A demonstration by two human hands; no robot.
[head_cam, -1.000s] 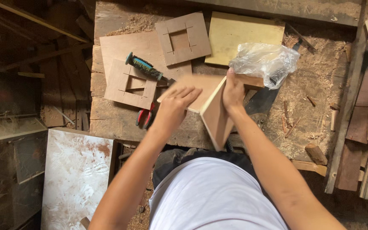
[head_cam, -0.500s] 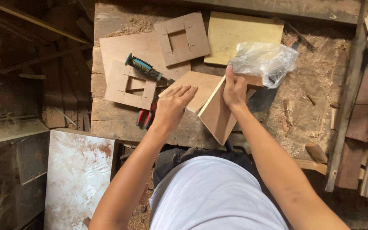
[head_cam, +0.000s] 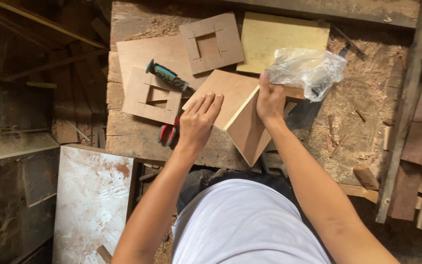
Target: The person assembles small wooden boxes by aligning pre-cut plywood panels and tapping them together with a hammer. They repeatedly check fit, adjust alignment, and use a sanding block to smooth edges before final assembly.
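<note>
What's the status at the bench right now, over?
Left hand flat on the plywood box. Right hand grips its upper edge, box resting on the workbench. Plastic bag close behind the right hand; red-handled pliers beside the left.

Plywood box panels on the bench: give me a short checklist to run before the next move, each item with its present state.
1. Left hand flat on the lying plywood panel: ok.
2. Right hand grips the top edge of the angled panel: ok.
3. The two panels meet along one edge: ok; whether the joint is flush, cannot tell.
4. Glue or fasteners at the joint: cannot tell.
5. Work area uncluttered: not ok; the plastic bag sits against the right hand, and the green-handled tool and red-handled pliers lie close to the left.
</note>
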